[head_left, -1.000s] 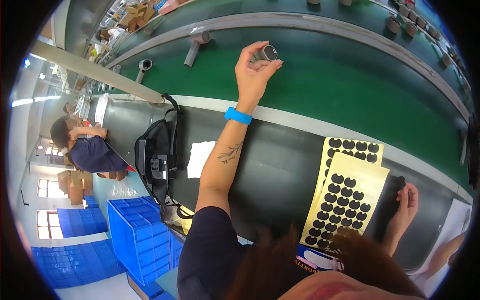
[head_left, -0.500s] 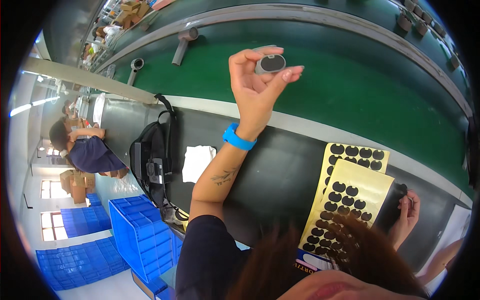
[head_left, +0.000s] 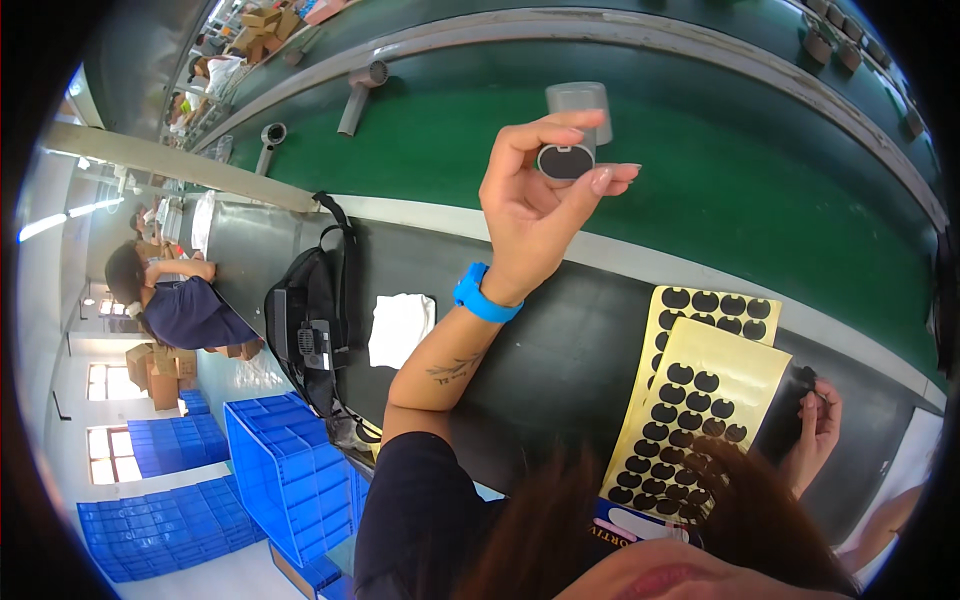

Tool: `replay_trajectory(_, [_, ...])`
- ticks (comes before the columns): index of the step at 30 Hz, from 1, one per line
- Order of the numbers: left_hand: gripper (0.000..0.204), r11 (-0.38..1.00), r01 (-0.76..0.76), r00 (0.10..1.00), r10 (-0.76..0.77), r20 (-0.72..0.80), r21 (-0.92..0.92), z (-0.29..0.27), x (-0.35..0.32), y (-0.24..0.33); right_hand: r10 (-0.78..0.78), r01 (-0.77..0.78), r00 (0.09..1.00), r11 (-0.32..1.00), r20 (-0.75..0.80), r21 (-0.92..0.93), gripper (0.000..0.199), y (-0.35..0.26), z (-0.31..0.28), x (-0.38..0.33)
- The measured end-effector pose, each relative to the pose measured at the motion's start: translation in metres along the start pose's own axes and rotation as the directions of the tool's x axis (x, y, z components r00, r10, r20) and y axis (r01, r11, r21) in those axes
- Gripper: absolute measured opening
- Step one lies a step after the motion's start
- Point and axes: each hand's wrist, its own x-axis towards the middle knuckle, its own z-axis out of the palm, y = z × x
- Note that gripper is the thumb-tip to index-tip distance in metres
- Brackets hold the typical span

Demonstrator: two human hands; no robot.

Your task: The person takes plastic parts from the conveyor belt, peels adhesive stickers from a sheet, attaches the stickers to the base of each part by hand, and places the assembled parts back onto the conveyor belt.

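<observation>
My left hand [head_left: 535,200], with a blue wristband, is raised over the green belt. Its fingers are closed around a grey hair dryer [head_left: 580,98], held with the handle's end facing me. A black oval pad [head_left: 566,163] covers that end, and the rounded head shows behind my fingers. At the far right, my right hand [head_left: 815,440] pinches a small black sticker [head_left: 806,378] at its fingertips. Beside it two overlapping yellow sheets [head_left: 745,360] of black oval stickers lie on the dark table; hair hides part of the front one.
Two more grey hair dryers [head_left: 352,105] [head_left: 267,150] stand on the green belt [head_left: 440,130]. A black backpack [head_left: 310,310] and a folded white cloth [head_left: 402,328] lie on the table [head_left: 570,360]. Blue crates [head_left: 285,470] stand at lower left; a person [head_left: 190,300] works beyond them.
My left hand has shifted right and slightly down with the hair dryer, turning it so that its head now shows. My right hand has barely moved.
</observation>
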Motion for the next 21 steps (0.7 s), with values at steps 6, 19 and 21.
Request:
replay_trajectory(6, [0.028, 0.813, 0.178, 0.981, -0.188, -0.038, 0.555, -0.003, 0.005, 0.004, 0.01, -0.01, 1.0, 1.0, 0.009, 0.03, 0.019, 0.004, -0.002, 0.001])
replay_trajectory(19, [0.02, 0.878, -0.101, 0.957, -0.043, 0.287, 0.468, -0.019, 0.0, -0.029, 0.026, -0.026, 1.0, 1.0, 0.01, 0.016, 0.016, -0.003, 0.005, 0.001])
replay_trajectory(21, [0.018, 0.883, -0.107, 0.959, -0.029, 0.281, 0.456, -0.02, 0.001, -0.027, 0.011, -0.012, 1.0, 0.999, 0.014, 0.03, 0.016, -0.003, 0.006, 0.001])
